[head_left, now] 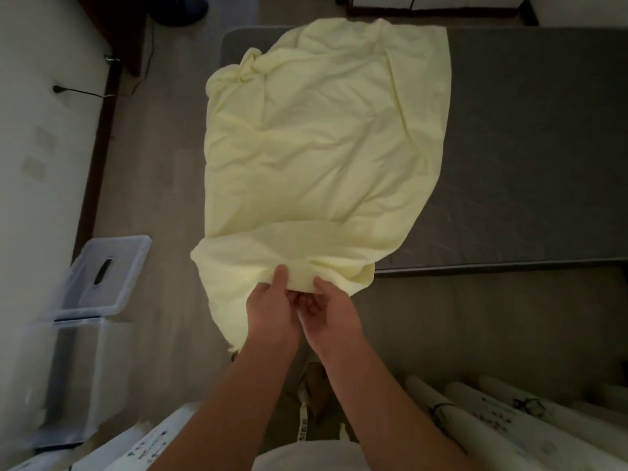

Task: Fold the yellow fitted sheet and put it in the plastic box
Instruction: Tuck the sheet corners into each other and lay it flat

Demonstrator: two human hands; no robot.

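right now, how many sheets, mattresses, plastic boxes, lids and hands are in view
pale yellow fabric fitted sheet: 1
dark grey rectangular mattress: 1
clear plastic storage box: 1
clear plastic lid: 1
hands: 2, left hand, right hand
total: 6

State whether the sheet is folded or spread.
Partly folded: sheet lies in overlapping layers on the mattress; left hand and right hand pinch its edge.

Dim room, low light. Grey-brown floor (163,185). White wall (40,96) at left, dark baseboard (98,147) along foot. Black plug (57,89) on wall, thin cable (142,73) trailing toward floor. Dark grey mattress (526,147) across centre and right. Dark round object (183,8) on floor at top. White paper rolls (492,413) at bottom right, black marks on them.
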